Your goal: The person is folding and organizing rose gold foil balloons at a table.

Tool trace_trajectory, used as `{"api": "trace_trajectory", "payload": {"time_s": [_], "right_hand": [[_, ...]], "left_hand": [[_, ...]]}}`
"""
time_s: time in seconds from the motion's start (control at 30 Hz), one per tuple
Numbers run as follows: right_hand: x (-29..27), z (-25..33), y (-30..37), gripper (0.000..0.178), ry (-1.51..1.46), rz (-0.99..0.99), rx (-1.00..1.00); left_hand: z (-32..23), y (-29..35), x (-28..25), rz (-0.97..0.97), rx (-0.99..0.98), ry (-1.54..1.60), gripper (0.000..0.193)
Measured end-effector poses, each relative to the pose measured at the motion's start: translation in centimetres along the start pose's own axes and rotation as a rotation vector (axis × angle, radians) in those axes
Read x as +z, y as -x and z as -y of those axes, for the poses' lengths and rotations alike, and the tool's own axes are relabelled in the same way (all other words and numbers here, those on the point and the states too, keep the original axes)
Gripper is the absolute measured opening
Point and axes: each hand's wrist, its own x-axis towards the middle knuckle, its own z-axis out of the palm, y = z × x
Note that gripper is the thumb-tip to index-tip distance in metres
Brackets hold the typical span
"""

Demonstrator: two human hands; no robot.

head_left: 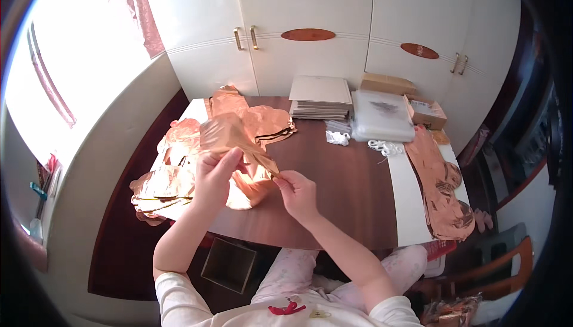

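Observation:
A flat rose-gold foil balloon [222, 134] is held up over the table between my two hands. My left hand [216, 170] pinches it near the middle, with the thumb on top. My right hand [298, 194] grips a narrow, drawn-out edge of the same foil between thumb and fingers. Behind and below the held balloon, more flat foil balloons [164, 185] lie in a shiny pile at the left side. Another layered stack of foil balloons [268, 123] lies just beyond it, partly covered by the held one.
A stack of grey cardboard sheets [320, 94], a pile of clear plastic bags [383, 118], a small open box [425, 111] and coiled white ribbon [386, 147] line the table's back. More foil balloons [439, 189] lie at the right edge. An open bin [229, 265] stands below the table.

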Motion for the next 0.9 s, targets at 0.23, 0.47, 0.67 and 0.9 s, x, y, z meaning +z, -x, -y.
{"api": "trace_trajectory", "payload": {"time_s": [0.23,0.47,0.67,0.9], "right_hand": [[-5.4,2.3,-1.5,0.013,-0.150,0.080,0.119],[-10.2,5.8,-1.9,0.007,-0.124,0.256,0.128],[-12.6,5.4,-1.4,0.005,-0.324,0.463,0.451],[-14.3,0.7,-5.7,0.014,-0.261,0.245,0.708]], "left_hand": [[-0.5,-1.0,0.9,-0.120,-0.057,0.271,0.014],[-4.2,0.6,1.5,-0.043,0.173,0.310,0.020],[-4.2,-0.9,2.6,0.011,0.228,0.046,0.021],[2.5,-8.5,4.4,0.265,0.119,-0.412,0.025]]}}
